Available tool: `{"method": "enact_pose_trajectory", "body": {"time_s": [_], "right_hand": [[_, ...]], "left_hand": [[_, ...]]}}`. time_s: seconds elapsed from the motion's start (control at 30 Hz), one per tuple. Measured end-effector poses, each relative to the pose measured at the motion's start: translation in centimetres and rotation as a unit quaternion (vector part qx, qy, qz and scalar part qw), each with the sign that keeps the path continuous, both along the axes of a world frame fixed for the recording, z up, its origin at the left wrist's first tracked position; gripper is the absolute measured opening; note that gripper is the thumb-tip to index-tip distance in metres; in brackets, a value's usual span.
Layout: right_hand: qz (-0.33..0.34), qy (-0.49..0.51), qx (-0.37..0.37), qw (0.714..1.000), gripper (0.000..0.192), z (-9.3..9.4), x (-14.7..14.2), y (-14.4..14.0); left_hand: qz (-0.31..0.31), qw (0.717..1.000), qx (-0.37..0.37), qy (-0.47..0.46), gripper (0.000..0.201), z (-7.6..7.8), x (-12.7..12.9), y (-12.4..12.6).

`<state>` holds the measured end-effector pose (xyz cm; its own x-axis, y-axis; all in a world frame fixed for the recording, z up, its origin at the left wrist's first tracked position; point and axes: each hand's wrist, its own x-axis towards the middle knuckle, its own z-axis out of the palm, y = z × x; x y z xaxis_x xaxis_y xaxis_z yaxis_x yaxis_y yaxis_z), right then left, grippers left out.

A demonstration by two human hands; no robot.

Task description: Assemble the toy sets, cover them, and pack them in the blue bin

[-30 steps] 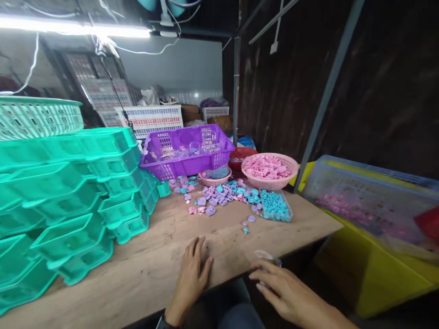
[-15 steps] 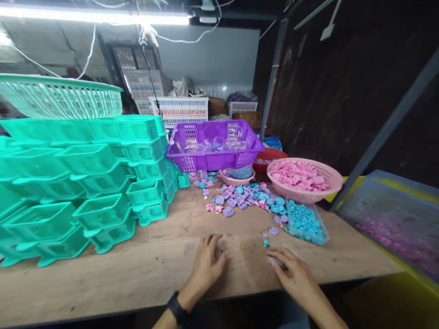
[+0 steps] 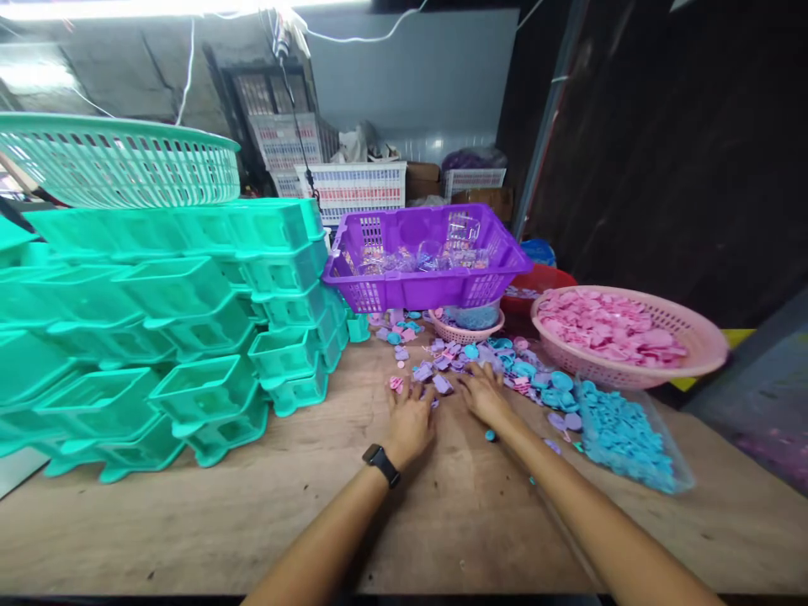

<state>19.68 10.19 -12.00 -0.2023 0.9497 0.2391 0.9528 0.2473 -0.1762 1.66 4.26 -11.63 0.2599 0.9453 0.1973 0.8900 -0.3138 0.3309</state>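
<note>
Both my hands reach over the wooden table to a loose pile of small plastic pieces (image 3: 442,385) in purple, blue and pink. My left hand (image 3: 411,423), with a black watch (image 3: 381,465) on its wrist, lies palm down at the near left edge of the pile. Its fingers are spread, the tips by pink and purple pieces. At the pile's near edge, just right of it, my right hand (image 3: 486,397) has its fingers stretched out among purple pieces. I see nothing held in either hand, though the undersides of the fingers are hidden.
Stacked green bins (image 3: 208,387) fill the left, with a green basket (image 3: 126,164) on top. A purple crate (image 3: 429,290) of clear packs stands behind the pile. To the right are a pink basket (image 3: 700,349) of pink pieces and a clear tray (image 3: 685,480) of blue pieces.
Both hands have moved forward from the near part of the table to the pile, and closer together. The camera view has shifted, so the baskets sit farther right and look nearer.
</note>
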Motion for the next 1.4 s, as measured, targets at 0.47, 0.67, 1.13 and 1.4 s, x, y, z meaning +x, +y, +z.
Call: {"method": "enact_pose_trajectory", "body": {"time_s": [0.47, 0.67, 1.13, 1.4], "right_hand": [[-0.056, -0.050, -0.001, 0.997, 0.047, 0.4, 0.5, 1.6], [-0.016, -0.061, -0.008, 0.998, 0.033, 0.9, -0.2, 3.7], [-0.052, -0.099, 0.033, 0.993, 0.036, 0.1, 6.4, -4.4], [-0.059, -0.074, 0.063, 0.994, 0.039, -2.1, 5.0, -3.3]], "left_hand": [[0.039, 0.999, 0.001, 0.011, 0.033, 0.8, 1.4, 7.1], [0.039, 0.999, 0.000, 0.019, 0.023, 1.2, 0.0, 7.1], [-0.217, 0.970, -0.020, -0.108, 0.019, -0.5, 3.7, -2.5], [-0.098, 0.995, 0.006, -0.029, 0.017, -0.3, 1.7, 0.9]]}}
